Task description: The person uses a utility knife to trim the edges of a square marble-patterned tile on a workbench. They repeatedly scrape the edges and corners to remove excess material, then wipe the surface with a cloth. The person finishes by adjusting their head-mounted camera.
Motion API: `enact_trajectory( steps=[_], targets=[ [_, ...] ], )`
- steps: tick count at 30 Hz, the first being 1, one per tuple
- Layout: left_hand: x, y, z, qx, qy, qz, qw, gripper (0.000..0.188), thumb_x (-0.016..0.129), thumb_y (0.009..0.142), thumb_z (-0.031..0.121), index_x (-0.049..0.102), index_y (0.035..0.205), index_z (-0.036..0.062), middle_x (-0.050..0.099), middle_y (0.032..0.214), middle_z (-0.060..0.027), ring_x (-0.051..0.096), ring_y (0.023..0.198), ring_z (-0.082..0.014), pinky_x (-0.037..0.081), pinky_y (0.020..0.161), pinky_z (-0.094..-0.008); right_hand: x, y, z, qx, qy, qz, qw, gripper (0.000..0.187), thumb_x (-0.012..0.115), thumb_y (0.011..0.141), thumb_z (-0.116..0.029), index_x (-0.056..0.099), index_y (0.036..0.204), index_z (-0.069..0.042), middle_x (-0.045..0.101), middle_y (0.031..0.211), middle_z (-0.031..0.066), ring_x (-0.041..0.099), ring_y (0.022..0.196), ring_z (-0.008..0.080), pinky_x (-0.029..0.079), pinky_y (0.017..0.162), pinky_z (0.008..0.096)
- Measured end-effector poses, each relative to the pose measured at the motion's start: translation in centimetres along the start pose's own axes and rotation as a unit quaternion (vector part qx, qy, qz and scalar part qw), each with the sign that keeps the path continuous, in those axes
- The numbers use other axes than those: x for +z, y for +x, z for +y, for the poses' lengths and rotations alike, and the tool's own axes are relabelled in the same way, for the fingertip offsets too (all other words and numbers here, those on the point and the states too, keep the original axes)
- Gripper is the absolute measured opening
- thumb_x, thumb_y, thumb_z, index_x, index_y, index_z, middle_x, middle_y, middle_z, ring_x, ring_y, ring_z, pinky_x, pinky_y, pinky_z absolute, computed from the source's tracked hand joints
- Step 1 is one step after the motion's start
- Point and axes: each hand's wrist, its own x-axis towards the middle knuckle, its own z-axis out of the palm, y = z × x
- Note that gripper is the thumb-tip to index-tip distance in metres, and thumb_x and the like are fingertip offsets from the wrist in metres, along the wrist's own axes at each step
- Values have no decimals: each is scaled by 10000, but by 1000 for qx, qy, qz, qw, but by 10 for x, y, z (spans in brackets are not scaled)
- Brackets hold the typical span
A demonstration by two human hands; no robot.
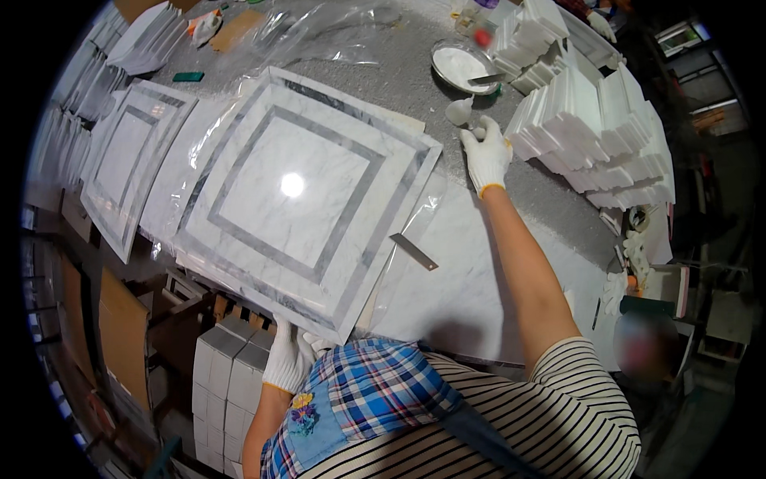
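Note:
A square marble panel (292, 185) with grey inlaid borders lies in front of me on the table, lamp light glaring off its middle. My left hand (287, 358), in a white knit glove, is at its near edge; the panel and my body hide part of the fingers. Reaching far to the right, my gloved right hand (487, 158) hovers over the grey tabletop, thumb and fingers apart with nothing between them. Just beyond its fingertips is a small whitish translucent piece (459, 112). A flat metal blade (414, 251) rests by the panel's right edge.
A metal bowl of white paste (461, 67) holds a spatula (487, 79). White slabs (558, 120) are stacked at right. Another bordered panel (132, 164) lies left, with clear plastic film (323, 36) behind. Boxes (227, 375) stand below the near edge. Another person's gloved hand (601, 26) shows top right.

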Motion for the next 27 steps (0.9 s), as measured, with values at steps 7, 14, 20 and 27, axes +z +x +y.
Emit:
enact_trajectory(
  steps=[7, 14, 20, 27],
  targets=[
    [15, -2, -5, 50, 73, 51, 995, 817, 458, 969, 625, 249, 1527, 67, 428, 1485, -181, 485, 1323, -356, 472, 1060, -480, -22, -60, -36, 35, -10, -193, 981, 458, 635, 853, -535, 700, 1035, -120, 717, 936, 149, 679, 918, 333, 506, 822, 417],
    [7, -1, -4, 42, 80, 34, 995, 859, 487, 953, 635, 217, 1542, 71, 397, 1522, -181, 466, 1344, -380, 448, 1085, -504, -20, -53, -29, 44, -6, -232, 972, 493, 661, 822, -557, 708, 1030, -112, 726, 967, 140, 681, 938, 337, 503, 810, 415],
    [11, -2, -4, 34, 64, 33, 997, 849, 496, 954, 627, 227, 1542, 76, 389, 1533, -173, 454, 1356, -363, 437, 1095, -497, -19, -52, -30, 48, -14, -236, 970, 500, 669, 816, -554, 709, 1031, -104, 727, 967, 140, 681, 942, 336, 504, 817, 416],
    [-2, 1, -5, 35, 69, 36, 996, 808, 448, 970, 639, 275, 1525, 77, 435, 1479, -156, 482, 1287, -331, 459, 1019, -456, -19, -51, -34, 48, -13, -242, 969, 478, 663, 823, -541, 714, 1024, -110, 730, 970, 138, 682, 941, 335, 505, 821, 418]
  ],
)
